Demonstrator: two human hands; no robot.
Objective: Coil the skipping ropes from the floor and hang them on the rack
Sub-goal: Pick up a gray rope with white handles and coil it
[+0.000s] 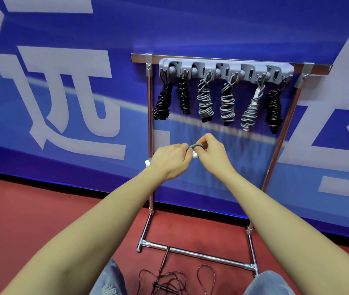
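Observation:
A chrome rack (150, 128) stands against the blue wall, with a grey hook strip (225, 69) across its top. Several coiled skipping ropes, black and grey, hang from the hooks (205, 99). In front of the rack, below the hanging coils, both my hands hold a grey rope with white handles (194, 154). My left hand (169, 160) is wrapped around the handles, one white end sticking out at its left. My right hand (213, 153) pinches a loop of the grey cord. A loose black rope (169, 279) lies tangled on the red floor between my knees.
The rack's base bar (197, 255) crosses the red floor just beyond my knees. A blue banner with large pale lettering (67, 99) fills the wall behind. My knees in denim (269, 284) frame the bottom edge.

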